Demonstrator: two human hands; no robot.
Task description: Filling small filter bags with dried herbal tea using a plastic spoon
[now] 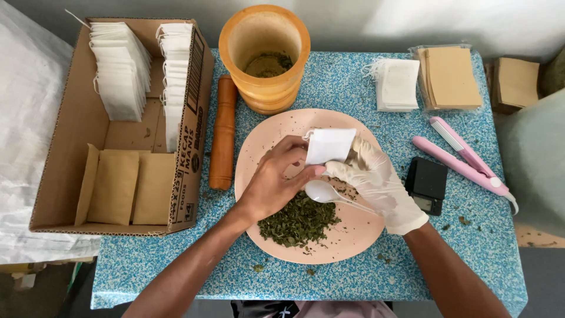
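I hold a small white bag (329,145) over the pink plate (276,132), pinched between both hands: my bare left hand (273,184) closes on its lower left edge, and my gloved right hand (376,182) grips its right side, fingers curled. My right hand also holds a white spoon (322,191), its bowl low over the heap of dried green leaves (299,221) on the plate; my glove hides much of the handle. Whether the bag's mouth is open I cannot make out. Both forearms come in from the bottom edge, elbows cut off. Behind the plate stands one wooden mortar (265,56) with some ground leaf inside, and one pestle (223,132) lies left of the plate. The cardboard box (70,135) on the left holds two rows of white bags and two brown pouches. To the right lie one pile of white bags (397,84), a packet of brown pouches (450,78), a pink sealer (462,156) and a black scale (426,184).
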